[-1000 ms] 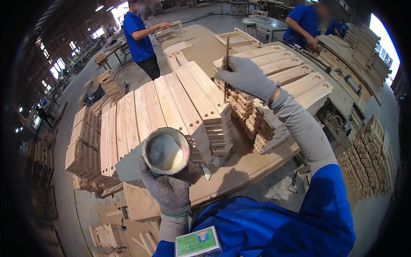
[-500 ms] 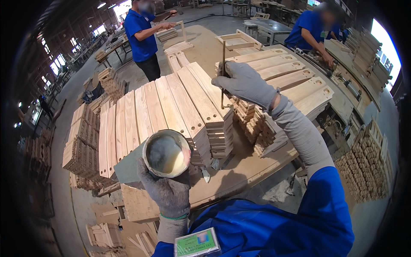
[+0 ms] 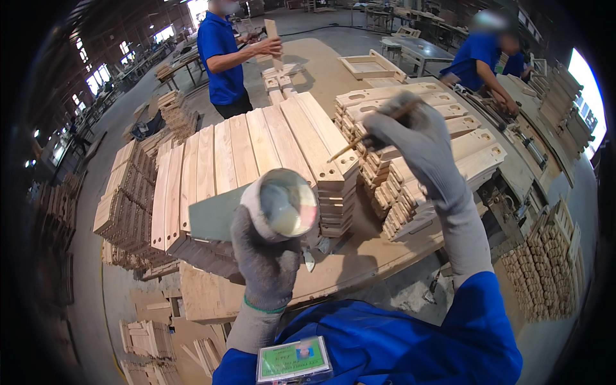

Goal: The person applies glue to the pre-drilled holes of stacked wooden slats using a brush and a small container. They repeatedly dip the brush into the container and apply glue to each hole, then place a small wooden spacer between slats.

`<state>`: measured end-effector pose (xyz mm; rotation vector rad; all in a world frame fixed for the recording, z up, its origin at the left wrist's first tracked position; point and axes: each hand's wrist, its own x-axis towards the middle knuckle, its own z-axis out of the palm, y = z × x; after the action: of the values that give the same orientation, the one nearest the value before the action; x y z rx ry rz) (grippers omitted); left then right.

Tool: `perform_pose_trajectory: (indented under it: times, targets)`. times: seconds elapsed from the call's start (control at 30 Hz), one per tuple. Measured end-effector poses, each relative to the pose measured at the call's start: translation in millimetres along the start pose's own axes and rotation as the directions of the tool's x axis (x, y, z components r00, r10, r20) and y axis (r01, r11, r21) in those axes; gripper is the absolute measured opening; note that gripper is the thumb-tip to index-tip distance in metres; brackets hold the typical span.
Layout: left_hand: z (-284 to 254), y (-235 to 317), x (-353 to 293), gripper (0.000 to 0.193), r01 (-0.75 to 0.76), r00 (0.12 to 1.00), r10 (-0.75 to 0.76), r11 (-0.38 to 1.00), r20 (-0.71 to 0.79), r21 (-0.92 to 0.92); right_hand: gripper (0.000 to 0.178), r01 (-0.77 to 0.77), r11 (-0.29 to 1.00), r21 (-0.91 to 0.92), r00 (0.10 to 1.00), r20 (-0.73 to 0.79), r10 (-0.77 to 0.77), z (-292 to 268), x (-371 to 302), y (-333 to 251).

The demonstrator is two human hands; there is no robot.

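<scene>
My left hand (image 3: 266, 263), in a grey knit glove, is wrapped round a round cup (image 3: 256, 212) of milky, pale yellow paste. A flat grey-green piece (image 3: 217, 213) juts out left from behind the cup; what holds it is hidden. Gloved likewise, my right hand (image 3: 420, 144) pinches a thin brown stick (image 3: 342, 153). The stick slants down to the left, its pale tip close to the holes at the near end of a wooden slat (image 3: 307, 138). That slat tops a stack in a row of stacked slats (image 3: 228, 151), several with round holes at their near ends.
Slats with oval slots (image 3: 465, 144) are stacked to the right on the workbench (image 3: 346, 273). A small white-tipped tool (image 3: 309, 260) lies by the near stacks. Two co-workers in blue shirts (image 3: 220, 58) (image 3: 471, 61) work beyond. More wood piles (image 3: 542, 273) stand at right.
The stick has gone from upright to slanting, and my right hand has moved right. My left hand has shifted right and up with the cup. The co-worker at left now holds up a wooden piece.
</scene>
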<state>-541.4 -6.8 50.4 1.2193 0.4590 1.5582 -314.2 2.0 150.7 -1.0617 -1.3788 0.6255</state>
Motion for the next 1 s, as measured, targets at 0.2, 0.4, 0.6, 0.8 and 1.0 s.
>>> perform_pose_trajectory:
  times: [0.2, 0.4, 0.6, 0.8, 1.0]
  targets:
    - [-0.2, -13.4, -9.9, 0.094, -0.190, 0.971, 0.142, 0.948, 0.194, 0.256, 0.017, 0.429, 0.901, 0.059, 0.881, 0.193, -0.432, 11.0, -52.7, 16.5]
    - [-0.5, 2.3, -15.1, 0.096, -0.134, 0.984, 0.079, 0.922, 0.161, 0.363, 0.016, 0.381, 0.901, -0.207, 0.892, 0.338, -0.299, 0.1, -63.3, -5.2]
    - [-37.7, 9.1, -43.5, 0.087, -0.214, 0.977, 0.202, 0.912, 0.073, 0.350, 0.011, 0.167, 0.985, -0.047, 0.916, 0.377, -0.137, 0.4, -96.3, 10.3]
    - [-68.0, 40.5, -98.9, 0.055, 0.540, 0.790, -0.589, 0.800, -0.173, -0.260, 0.016, -0.158, 0.737, 0.658, 0.979, 0.204, 0.028, 93.8, -158.8, 103.7]
    - [-103.3, 32.5, -140.9, 0.041, 0.698, 0.704, -0.643, 0.705, -0.302, 0.125, 0.024, -0.207, 0.874, 0.441, 0.868, 0.495, -0.044, 164.1, -193.4, 139.2]
